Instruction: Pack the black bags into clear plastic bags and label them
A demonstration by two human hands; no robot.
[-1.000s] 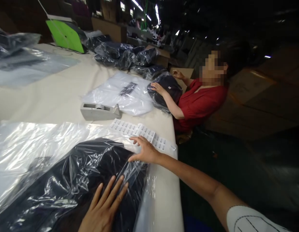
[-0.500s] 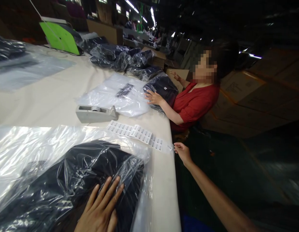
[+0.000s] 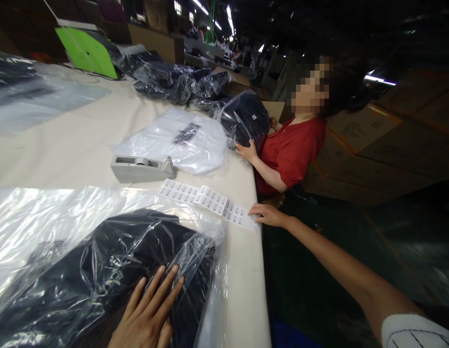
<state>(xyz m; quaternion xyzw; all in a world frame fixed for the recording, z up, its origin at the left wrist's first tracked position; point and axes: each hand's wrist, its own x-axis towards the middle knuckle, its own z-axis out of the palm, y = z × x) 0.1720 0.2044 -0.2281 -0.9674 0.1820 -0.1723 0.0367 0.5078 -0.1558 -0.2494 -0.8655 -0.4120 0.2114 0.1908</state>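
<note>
While left hand (image 3: 146, 316) flattens crinkly bag (image 3: 101, 261), right hand (image 3: 266, 215) touches labels (image 3: 206, 200).

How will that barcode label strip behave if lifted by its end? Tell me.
The barcode label strip would probably droop, being thin and flat. It looks light. The right hand touching its end might slide it along the smooth table.

A grey tape dispenser (image 3: 142, 168) stands on the white table (image 3: 82, 145). Just behind it lies a white plastic bag (image 3: 173, 142). Far behind the dispenser — a green board (image 3: 87, 52) and dark bagged garments (image 3: 173, 82). To its right a co-worker in red (image 3: 293, 150) holds a dark packed bag (image 3: 246, 121).
</note>
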